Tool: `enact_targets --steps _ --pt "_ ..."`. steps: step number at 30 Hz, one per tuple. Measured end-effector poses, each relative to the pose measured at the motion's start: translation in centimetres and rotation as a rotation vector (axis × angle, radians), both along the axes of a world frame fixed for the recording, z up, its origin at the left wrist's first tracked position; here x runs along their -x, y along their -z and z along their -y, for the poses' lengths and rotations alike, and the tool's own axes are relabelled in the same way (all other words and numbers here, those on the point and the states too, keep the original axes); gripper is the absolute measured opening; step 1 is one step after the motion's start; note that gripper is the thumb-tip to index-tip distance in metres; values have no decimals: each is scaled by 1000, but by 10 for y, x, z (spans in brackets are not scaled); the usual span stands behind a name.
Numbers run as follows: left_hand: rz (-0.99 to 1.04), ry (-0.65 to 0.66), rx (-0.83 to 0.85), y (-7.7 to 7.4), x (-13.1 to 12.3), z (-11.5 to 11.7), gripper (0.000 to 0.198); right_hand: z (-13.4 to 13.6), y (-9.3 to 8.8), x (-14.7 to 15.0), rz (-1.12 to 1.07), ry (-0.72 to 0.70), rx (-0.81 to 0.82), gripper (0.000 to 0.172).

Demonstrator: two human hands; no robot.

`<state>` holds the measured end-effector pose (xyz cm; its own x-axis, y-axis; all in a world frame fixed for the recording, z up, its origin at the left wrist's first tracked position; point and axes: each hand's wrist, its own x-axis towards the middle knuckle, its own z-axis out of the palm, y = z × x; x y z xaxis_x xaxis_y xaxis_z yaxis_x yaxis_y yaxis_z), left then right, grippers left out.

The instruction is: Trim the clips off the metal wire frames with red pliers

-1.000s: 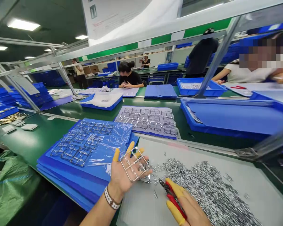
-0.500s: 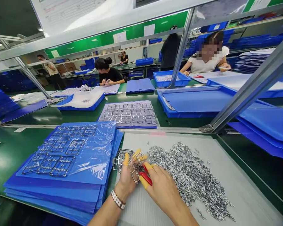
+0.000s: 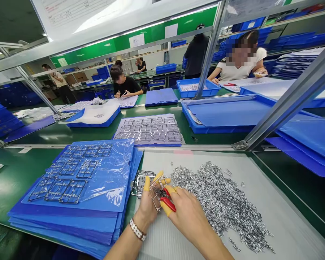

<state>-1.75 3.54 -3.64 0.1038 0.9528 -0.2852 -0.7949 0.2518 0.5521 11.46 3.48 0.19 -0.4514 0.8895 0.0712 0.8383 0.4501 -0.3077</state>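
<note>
Metal frame (image 3: 154, 199) in left hand (image 3: 147, 207)

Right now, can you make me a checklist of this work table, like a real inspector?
Surface: grey ribbed board on a green workbench.
Job's things: metal frame, red-handled cutters, pile of small metal pieces.
Clutter: stray pieces beside the pile.
Hands: left hand holds the frame; right hand holds the cutters; both wear yellow finger cots.
Cables: nothing seen.
Surroundings: blue pad stack with frames under plastic; seated co-worker farther along.
</note>
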Motion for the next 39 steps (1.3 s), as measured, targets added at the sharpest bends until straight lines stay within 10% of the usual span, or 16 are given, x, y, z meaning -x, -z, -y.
enact_targets --steps 39 --pt "-18 115 3 -2 2 4 59 -12 -5 -20 101 87 -19 30"
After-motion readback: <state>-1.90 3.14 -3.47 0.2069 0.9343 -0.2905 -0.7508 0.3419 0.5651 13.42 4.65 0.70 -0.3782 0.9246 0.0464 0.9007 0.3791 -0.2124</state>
